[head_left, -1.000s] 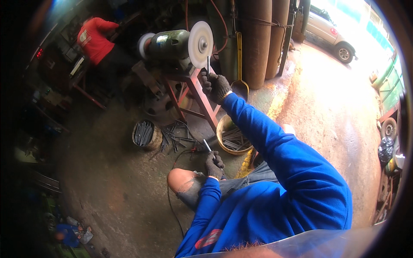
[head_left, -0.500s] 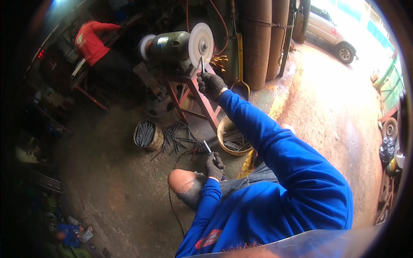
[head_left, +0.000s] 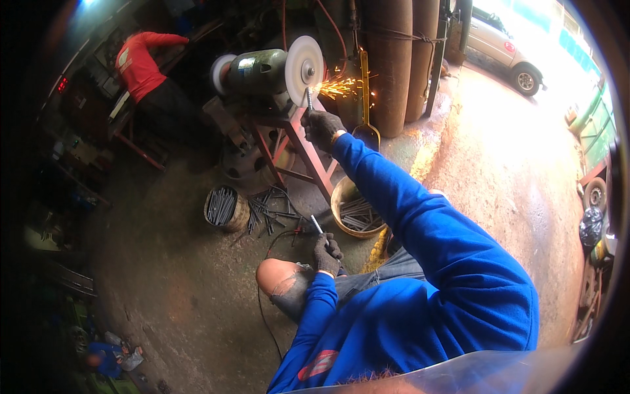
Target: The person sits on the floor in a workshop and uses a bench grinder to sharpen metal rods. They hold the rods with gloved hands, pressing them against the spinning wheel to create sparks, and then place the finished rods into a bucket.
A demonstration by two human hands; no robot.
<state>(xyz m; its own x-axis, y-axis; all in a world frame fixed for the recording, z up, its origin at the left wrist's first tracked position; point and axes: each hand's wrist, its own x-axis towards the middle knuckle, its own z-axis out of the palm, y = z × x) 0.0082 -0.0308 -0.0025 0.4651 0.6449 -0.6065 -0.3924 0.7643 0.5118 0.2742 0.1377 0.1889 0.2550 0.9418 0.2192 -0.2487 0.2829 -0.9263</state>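
My right hand [head_left: 323, 128], in a dark knitted glove, is closed on a short metal rod [head_left: 309, 98]. The rod's upper end meets the pale wheel [head_left: 303, 69] of a green bench grinder [head_left: 262, 71]. Orange sparks [head_left: 341, 87] fly off to the right from there. Lower down, over my bent knee, my gloved left hand [head_left: 326, 255] is closed round another metal rod [head_left: 316, 224], its bright end pointing up and to the left. The grinder is bolted or set on a red metal stand [head_left: 305, 154]; which, I cannot tell.
A bucket of dark rods [head_left: 234, 217] stands left of the stand, loose rods [head_left: 266, 209] beside it. Another bucket [head_left: 338, 203] holds rods at right. Tall brown cylinders [head_left: 388, 72] and a yellow-handled shovel [head_left: 365, 92] stand behind. A person in red [head_left: 141, 65] bends over a bench.
The spark stream has grown larger and reaches farther right, past the shovel handle. Both hands stay almost in place with their rods.
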